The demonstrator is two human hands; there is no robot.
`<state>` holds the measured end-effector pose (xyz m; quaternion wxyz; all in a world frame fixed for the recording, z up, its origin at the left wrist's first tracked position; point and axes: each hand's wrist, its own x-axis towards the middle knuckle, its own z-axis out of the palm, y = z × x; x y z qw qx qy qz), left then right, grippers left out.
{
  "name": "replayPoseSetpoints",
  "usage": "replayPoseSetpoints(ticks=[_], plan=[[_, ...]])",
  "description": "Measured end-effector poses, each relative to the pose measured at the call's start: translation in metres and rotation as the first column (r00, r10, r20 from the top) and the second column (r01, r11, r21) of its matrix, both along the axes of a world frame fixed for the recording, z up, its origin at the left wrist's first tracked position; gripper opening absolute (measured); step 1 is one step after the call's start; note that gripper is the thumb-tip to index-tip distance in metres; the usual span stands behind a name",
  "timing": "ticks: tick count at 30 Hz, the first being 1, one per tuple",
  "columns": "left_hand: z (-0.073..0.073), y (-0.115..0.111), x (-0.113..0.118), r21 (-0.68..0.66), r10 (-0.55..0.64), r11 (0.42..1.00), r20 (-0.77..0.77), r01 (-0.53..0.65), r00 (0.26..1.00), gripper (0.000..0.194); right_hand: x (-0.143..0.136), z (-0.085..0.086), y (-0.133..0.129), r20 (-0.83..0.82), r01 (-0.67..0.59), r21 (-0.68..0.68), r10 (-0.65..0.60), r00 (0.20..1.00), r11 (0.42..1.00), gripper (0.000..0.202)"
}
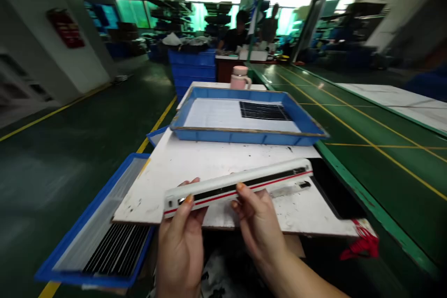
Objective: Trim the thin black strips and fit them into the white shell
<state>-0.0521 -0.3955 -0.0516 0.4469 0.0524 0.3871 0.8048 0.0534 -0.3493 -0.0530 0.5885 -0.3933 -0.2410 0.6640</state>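
A long white bar (216, 187) with a black strip and a red line is held above the front of the white table (209, 151), its right end tilted up. My left hand (181, 237) grips its left end, thumb on the front face. My right hand (260, 219) pinches the lower edge near the middle, thumb on the black strip. Behind the bar, a blue tray (244, 137) holds white sheets (213, 114) and a row of black strips (263, 111).
At the lower left, another blue tray (94, 200) holds black strips (117, 249). A black phone-like slab (337, 191) and red cord (363, 244) lie at the right edge. A pink mug (240, 78) stands behind the tray. People sit farther back.
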Motion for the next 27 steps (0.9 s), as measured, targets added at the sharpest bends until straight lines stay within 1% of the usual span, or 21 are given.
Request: replayPoseSetpoints(ticks=[5,9,11,16,20,23,27], plan=[[-0.001,0.003,-0.006,-0.052,-0.035,0.998,-0.083,0.031,0.996,0.036,-0.011,0.001,-0.002,-0.071,-0.058,0.055,0.062,0.996,0.997,0.031],[-0.001,0.007,-0.011,-0.113,-0.02,0.993,-0.064,0.013,0.998,0.033,-0.015,-0.002,-0.001,-0.093,-0.068,0.077,0.075,0.993,0.995,0.043],[-0.002,0.009,-0.012,-0.142,0.012,0.99,-0.043,-0.018,0.999,0.033,-0.016,-0.003,0.0,-0.098,-0.066,0.077,0.073,0.993,0.995,0.042],[-0.005,0.011,-0.017,-0.215,0.052,0.975,-0.026,-0.057,0.998,0.032,-0.012,-0.001,0.002,-0.091,-0.054,0.043,0.058,0.994,0.998,0.031],[-0.015,0.007,-0.031,-0.202,0.046,0.978,-0.034,-0.052,0.998,0.032,0.0,0.003,0.008,-0.075,-0.012,0.038,0.015,0.997,0.999,0.03],[-0.024,0.004,-0.044,-0.219,0.041,0.975,-0.019,-0.044,0.999,0.033,0.011,0.005,0.016,-0.07,0.01,0.046,-0.006,0.998,0.999,0.03],[-0.028,0.001,-0.054,-0.255,0.075,0.964,0.002,-0.072,0.997,0.032,0.023,0.009,0.023,-0.068,0.038,0.072,-0.033,0.997,0.997,0.032]])
